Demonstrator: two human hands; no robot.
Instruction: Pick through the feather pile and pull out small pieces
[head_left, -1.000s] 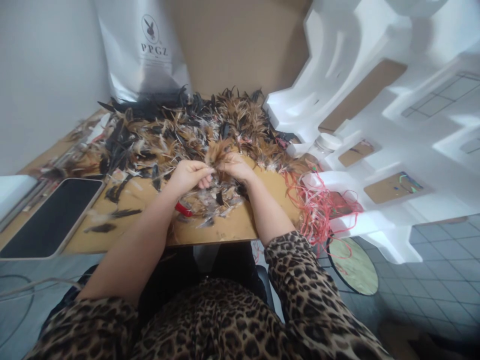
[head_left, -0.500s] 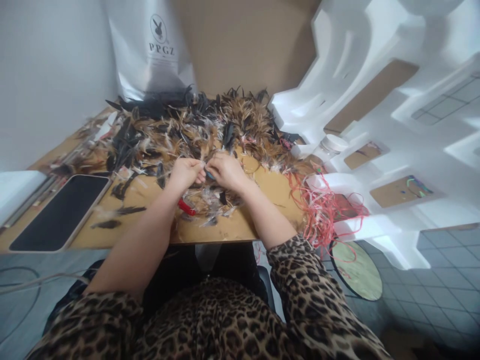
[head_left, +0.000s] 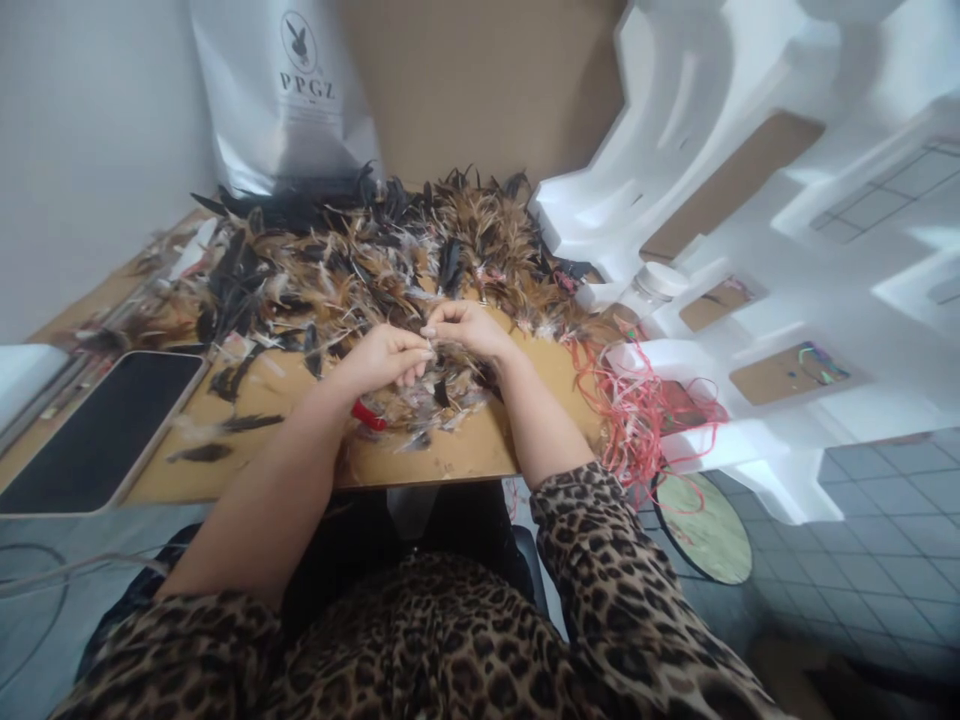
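Over the near middle of the cardboard-brown tabletop (head_left: 547,385), my left hand (head_left: 382,357) and my right hand (head_left: 466,330) meet with their fingertips almost touching. Each is closed in a pinch; whatever they hold is too small to make out. Right behind them spreads a pile of brown and black feathers (head_left: 337,270). Loose feather scraps (head_left: 427,405) lie beneath and in front of the fingers. A red object (head_left: 367,415), perhaps a handle, pokes out beside my left wrist, partly covered.
A phone (head_left: 105,430) lies at the left. Tangled red string (head_left: 637,420) hangs over the right edge beside white foam packing (head_left: 810,260) and a white-lidded jar (head_left: 660,283). At the back stands a silvery bag (head_left: 285,120). Below right is a round, dark-rimmed object (head_left: 705,530).
The view has shifted slightly, moving the surroundings left. My left hand has turned and reached a little right, and the brown feather seen above my fingers no longer stands up there.
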